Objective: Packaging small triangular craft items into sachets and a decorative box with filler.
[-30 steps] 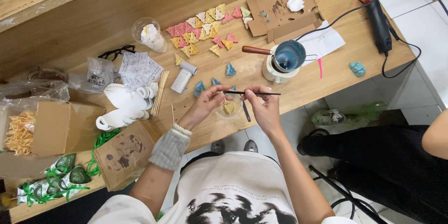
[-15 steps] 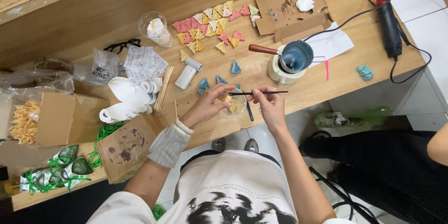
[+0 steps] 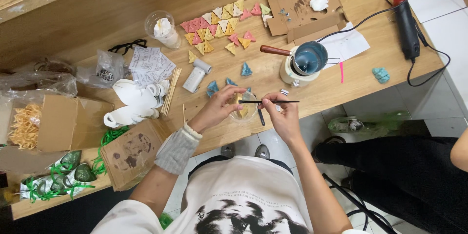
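Observation:
My left hand (image 3: 218,109) and my right hand (image 3: 282,112) meet over the front edge of the wooden table (image 3: 122,15). Together they pinch a thin dark stick (image 3: 269,101) held level above a small clear cup (image 3: 243,112) with something yellow inside. A dark tool (image 3: 260,115) hangs below the stick near my right fingers. Blue triangular pieces (image 3: 246,70) lie just beyond my hands. Farther back lie several pink, yellow and cream triangular pieces (image 3: 219,24).
A small pot with blue contents and a wooden handle (image 3: 304,61) stands right of my hands. A heat tool with a cord (image 3: 407,24) lies far right. Cardboard boxes (image 3: 129,151), white moulds (image 3: 131,100), wooden sticks (image 3: 170,97) and a plastic cup (image 3: 161,28) sit left. Another person's dark trousers (image 3: 404,175) are at right.
Both hands have kept hold of the stick over the cup. The view has shifted slightly; nothing else has visibly moved.

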